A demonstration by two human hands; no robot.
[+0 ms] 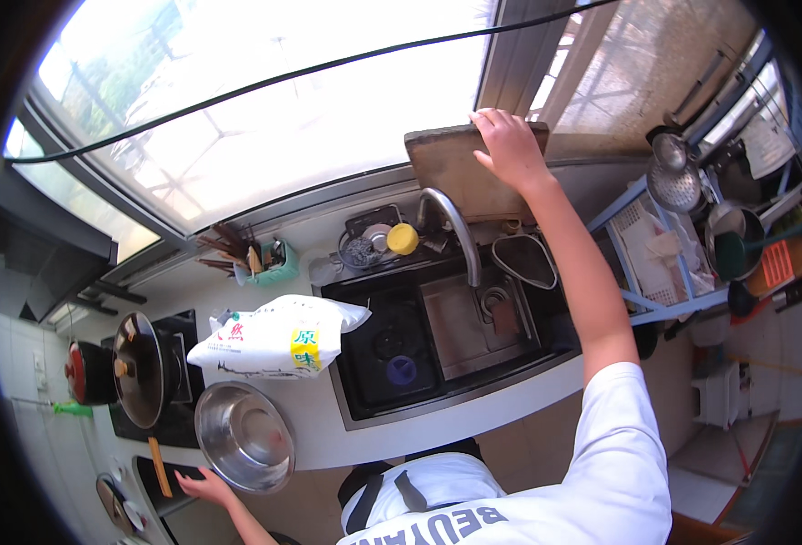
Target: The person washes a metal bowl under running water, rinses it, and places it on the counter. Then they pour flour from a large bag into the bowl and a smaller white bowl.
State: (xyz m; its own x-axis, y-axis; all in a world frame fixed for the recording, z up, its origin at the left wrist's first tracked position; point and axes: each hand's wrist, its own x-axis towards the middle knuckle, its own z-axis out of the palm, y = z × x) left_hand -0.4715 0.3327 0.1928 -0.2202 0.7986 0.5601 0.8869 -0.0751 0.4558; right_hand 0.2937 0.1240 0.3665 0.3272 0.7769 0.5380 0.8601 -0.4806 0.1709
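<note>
My right hand (508, 146) reaches up to a wooden cutting board (452, 167) that stands upright behind the sink, against the window side. Its fingers hook over the board's top edge while the thumb lies on the front face. Low on the left, my left hand (206, 487) is beside a stainless steel basin (220, 436), fingers apart and holding nothing. Whether it touches the basin rim, I cannot tell. The basin sits at the counter's front edge, seemingly empty. Behind it lies a full white plastic bag (264, 340) bearing printed writing.
A black double sink (387, 327) with a curved steel faucet (459, 231) fills the counter's middle. To the left, a lidded wok (138, 368) and a red-black pot (87, 371) stand on the stove. A blue rack (677, 306) with ladles and pans is at right.
</note>
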